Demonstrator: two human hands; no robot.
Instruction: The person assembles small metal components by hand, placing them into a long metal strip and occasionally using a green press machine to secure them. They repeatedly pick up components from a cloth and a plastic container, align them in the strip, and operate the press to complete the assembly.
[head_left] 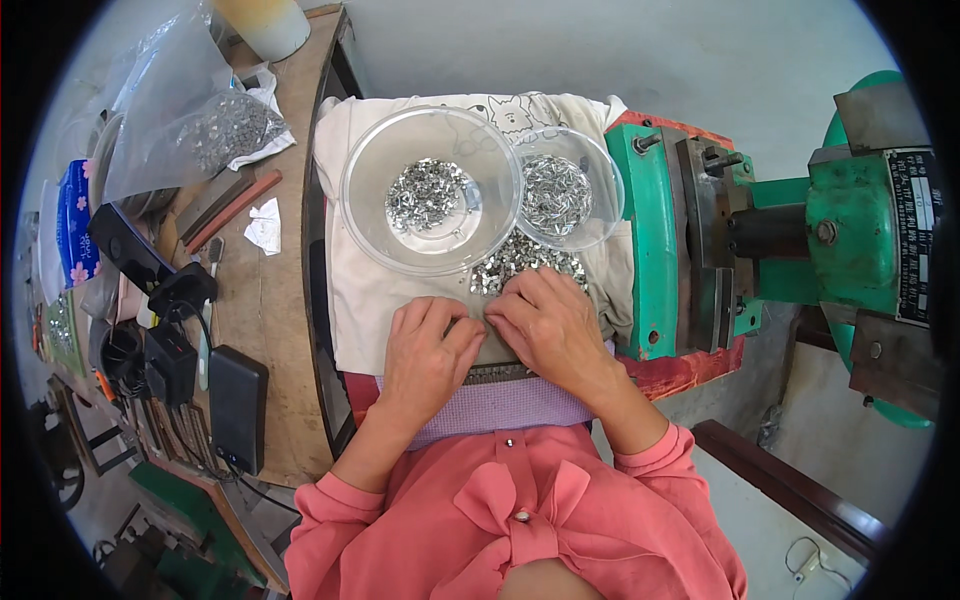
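On my feed, metal pieces (425,192) lie in the large tub (362,205) at left and small tub (606,200) at right, a loose pile (525,264) remains nearer, and the left hand (430,350) and right hand (550,325) curl nearly closed, holding what, if anything, I cannot tell.

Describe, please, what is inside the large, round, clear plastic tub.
The large, round, clear plastic tub holds a loose heap of small silvery metal pieces; part of its bottom shows beside them. What lies under the top pieces is covered.
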